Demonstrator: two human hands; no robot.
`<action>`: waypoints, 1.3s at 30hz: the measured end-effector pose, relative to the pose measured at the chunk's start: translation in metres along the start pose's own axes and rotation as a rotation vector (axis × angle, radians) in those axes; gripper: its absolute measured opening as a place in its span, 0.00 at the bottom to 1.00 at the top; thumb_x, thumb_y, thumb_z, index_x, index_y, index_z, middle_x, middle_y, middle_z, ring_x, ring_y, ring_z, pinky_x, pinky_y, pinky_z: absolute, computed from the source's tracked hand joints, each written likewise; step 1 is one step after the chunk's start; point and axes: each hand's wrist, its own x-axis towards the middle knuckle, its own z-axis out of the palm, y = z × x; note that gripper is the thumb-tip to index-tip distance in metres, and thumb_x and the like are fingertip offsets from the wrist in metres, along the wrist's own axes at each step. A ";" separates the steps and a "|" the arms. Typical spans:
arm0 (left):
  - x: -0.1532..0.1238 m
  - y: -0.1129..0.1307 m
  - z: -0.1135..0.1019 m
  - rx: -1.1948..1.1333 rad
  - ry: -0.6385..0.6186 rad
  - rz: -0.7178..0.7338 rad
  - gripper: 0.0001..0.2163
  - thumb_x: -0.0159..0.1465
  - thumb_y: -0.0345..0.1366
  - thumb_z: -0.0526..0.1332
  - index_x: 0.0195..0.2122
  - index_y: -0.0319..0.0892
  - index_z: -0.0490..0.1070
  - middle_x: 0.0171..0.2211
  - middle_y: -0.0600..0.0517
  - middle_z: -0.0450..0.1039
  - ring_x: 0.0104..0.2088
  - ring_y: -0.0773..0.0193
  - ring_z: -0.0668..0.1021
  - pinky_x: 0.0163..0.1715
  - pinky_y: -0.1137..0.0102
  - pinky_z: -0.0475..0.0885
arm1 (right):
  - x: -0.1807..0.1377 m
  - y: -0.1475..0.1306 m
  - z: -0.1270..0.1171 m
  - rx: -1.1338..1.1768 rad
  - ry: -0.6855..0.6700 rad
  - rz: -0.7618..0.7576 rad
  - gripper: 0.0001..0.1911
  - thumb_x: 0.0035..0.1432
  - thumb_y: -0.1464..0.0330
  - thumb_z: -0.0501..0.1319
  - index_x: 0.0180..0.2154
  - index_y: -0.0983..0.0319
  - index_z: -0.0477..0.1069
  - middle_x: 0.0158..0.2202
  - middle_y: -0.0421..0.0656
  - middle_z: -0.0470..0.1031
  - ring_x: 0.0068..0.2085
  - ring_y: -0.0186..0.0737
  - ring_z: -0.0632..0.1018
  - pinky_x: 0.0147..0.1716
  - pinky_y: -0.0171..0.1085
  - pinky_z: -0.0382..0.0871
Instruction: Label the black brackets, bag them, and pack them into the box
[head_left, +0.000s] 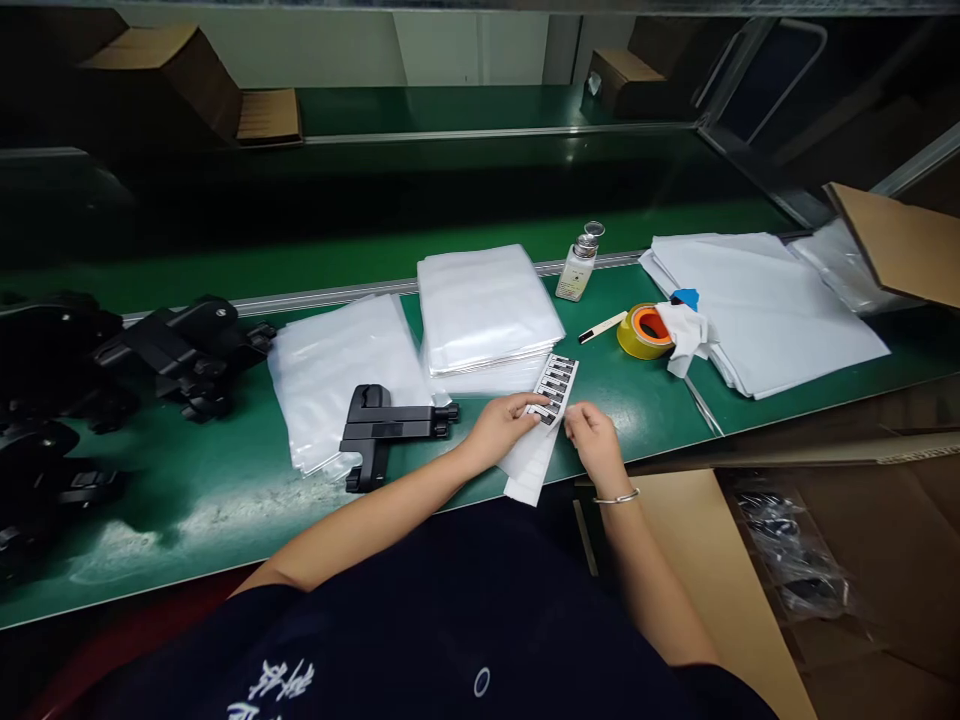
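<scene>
A green tabletop [615, 395] crosses this dim workroom. Near its front edge, a sheet of black-and-white labels [559, 378] is held by the left hand [504, 428], thumb and fingers on its left side. The right hand [596, 440] bunches its fingertips at the other edge; I can't tell whether they pinch anything. A hard tug there could, I'd judge, crease or tear the sheet if the left grip slips. Its long axis runs away from the person, far end leaning right. Around it lie a black bracket [382, 428], stacked plastic bags [487, 300], a bottle [575, 275] and yellow tape [634, 346].
</scene>
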 end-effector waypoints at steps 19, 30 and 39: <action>0.002 -0.002 0.017 -0.216 0.083 -0.046 0.13 0.55 0.40 0.66 0.38 0.39 0.70 0.34 0.49 0.80 0.35 0.61 0.80 0.38 0.67 0.73 | -0.025 -0.014 0.017 -0.687 0.415 -0.604 0.05 0.60 0.64 0.61 0.33 0.55 0.75 0.43 0.44 0.76 0.50 0.48 0.74 0.64 0.61 0.44; -0.092 0.020 -0.157 0.914 0.106 0.267 0.19 0.69 0.39 0.49 0.59 0.46 0.68 0.59 0.46 0.70 0.64 0.48 0.66 0.64 0.47 0.56 | -0.009 -0.036 0.008 0.244 0.378 -0.194 0.09 0.55 0.62 0.66 0.27 0.61 0.77 0.40 0.47 0.77 0.46 0.48 0.77 0.53 0.52 0.66; -0.113 -0.031 -0.156 0.890 0.367 0.185 0.19 0.69 0.34 0.47 0.58 0.41 0.67 0.57 0.41 0.63 0.66 0.49 0.59 0.64 0.48 0.59 | -0.009 -0.063 0.121 -0.018 -0.246 -0.179 0.12 0.57 0.60 0.63 0.27 0.59 0.74 0.47 0.48 0.76 0.52 0.50 0.74 0.55 0.52 0.63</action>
